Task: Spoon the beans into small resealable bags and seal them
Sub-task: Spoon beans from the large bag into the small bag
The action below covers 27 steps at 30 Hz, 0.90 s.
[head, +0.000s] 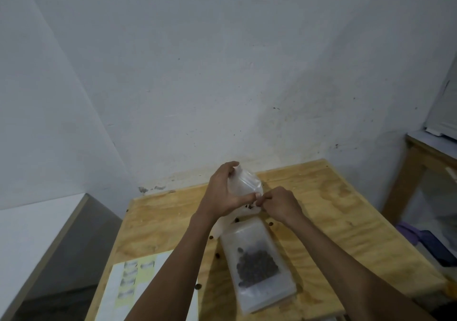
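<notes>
My left hand (222, 193) grips a clear resealable bag (243, 183) held up above the wooden table (321, 209), fingers over its top edge and thumb along its lower edge. My right hand (279, 204) pinches the same bag at its lower right corner, right beside my left thumb. In front of my hands a larger frosted bag (257, 266) lies flat on the table with a heap of dark beans (257, 265) inside. Several loose beans (217, 255) lie scattered on the wood around it. No spoon is in view.
A white and yellow printed sheet (133, 278) lies at the table's near left. A grey cabinet (61, 246) stands to the left, and a wooden shelf frame (405, 184) with dark items (435, 246) below stands to the right. A white wall is close behind.
</notes>
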Available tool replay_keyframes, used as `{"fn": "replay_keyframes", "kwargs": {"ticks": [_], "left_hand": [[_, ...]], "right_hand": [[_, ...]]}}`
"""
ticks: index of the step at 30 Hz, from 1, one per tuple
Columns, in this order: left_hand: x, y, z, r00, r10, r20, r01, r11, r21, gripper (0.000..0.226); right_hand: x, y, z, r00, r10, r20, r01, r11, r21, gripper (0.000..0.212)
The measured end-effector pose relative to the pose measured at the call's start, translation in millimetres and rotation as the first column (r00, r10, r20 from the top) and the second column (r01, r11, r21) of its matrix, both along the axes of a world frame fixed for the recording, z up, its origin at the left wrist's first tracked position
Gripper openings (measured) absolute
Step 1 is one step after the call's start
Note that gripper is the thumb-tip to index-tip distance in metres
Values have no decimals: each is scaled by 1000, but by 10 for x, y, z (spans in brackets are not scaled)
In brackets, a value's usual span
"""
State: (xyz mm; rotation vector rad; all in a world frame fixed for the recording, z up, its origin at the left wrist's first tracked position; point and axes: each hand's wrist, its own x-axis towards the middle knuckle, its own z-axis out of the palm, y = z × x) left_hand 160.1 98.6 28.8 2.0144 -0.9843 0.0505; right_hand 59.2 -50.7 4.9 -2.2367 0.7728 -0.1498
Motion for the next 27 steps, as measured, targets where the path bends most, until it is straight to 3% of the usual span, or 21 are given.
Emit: {"fn": "replay_keyframes", "kwargs": {"ticks": [3, 10, 13, 16, 20, 27], "left_hand": [[17, -14, -55, 1000, 20, -13, -20, 1000, -13, 102], [98, 44, -75, 996, 68, -62, -72, 996, -59, 96], [127, 100, -94, 995, 60, -76, -64, 997, -47, 98], [113, 185, -137, 997, 60, -53, -59, 998, 28, 106], [86, 282, -207, 999, 40, -19, -37, 992, 121, 107], [89, 368, -235, 990, 33, 137, -63, 974, 219, 110]], "right_hand": [[9, -51, -37, 1000, -11, 21, 8, 989, 150, 14], [20, -66, -5, 1000, -21, 15, 15, 948, 319, 17], [20, -78, -51, 997, -71, 39, 56, 950, 308, 30], [27, -85, -59, 987, -125, 98, 92, 954, 286, 18], [28, -94, -9, 977, -133, 168, 95, 971, 218, 28], [8, -182, 273, 974, -136, 183, 93, 970, 227, 19]]}}
